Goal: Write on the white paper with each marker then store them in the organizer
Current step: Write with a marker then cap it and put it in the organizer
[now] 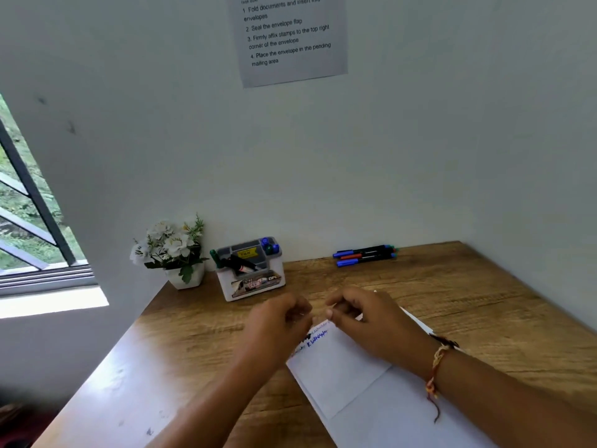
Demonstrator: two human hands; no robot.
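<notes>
The white paper [352,379] lies on the wooden desk [452,302] at the near right, with blue and black handwriting [315,336] at its far-left corner. My left hand [277,321] and my right hand [365,321] hover close together over that corner, fingers curled, and I see no marker in either. The white and grey organizer [250,273] stands against the wall just beyond my left hand. It holds a green marker [214,257], a black marker [240,263] and blue-capped markers [268,245]. Several more markers [365,254] lie in a row at the back right.
A white pot of artificial flowers [174,253] stands left of the organizer at the desk's back-left corner. A printed notice [290,37] hangs on the wall above. A window [29,221] opens at the far left. The wall bounds the desk at the back and right.
</notes>
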